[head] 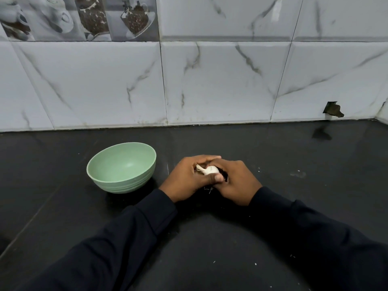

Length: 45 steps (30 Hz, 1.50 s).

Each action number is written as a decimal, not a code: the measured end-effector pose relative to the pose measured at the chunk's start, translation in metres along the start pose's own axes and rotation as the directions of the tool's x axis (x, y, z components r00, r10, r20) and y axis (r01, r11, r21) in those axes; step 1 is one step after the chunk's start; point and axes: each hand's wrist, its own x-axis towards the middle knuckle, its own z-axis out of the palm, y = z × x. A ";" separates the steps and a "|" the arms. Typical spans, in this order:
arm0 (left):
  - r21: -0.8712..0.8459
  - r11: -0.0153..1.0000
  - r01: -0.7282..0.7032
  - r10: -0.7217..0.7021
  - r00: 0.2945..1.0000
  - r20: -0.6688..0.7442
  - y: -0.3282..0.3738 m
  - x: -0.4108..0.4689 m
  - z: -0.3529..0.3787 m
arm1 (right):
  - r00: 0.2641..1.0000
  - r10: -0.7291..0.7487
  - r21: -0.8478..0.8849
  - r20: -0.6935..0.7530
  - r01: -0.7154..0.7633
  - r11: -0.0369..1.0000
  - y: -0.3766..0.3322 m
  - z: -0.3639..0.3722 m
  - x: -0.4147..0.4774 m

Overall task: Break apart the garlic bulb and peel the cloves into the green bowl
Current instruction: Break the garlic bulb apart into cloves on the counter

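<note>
I gripped the garlic bulb between my left hand and right hand, fingers curled round it, just right of the green bowl, above the dark surface.

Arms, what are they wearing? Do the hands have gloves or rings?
The left sleeve and right sleeve are long, dark and plain, ending at the wrists. The left hand and right hand are bare: no gloves, no rings showing.

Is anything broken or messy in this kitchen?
Yes. The wall tile at the right has a dark jagged hole broken out just above the black counter. A few white flecks lie on the counter. The green bowl sits upright.
</note>
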 end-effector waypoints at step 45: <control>0.179 0.980 0.084 -0.047 0.979 -0.200 -0.001 0.005 -0.006 | 0.967 0.248 0.240 0.052 -0.253 0.937 -0.002 -0.016 0.009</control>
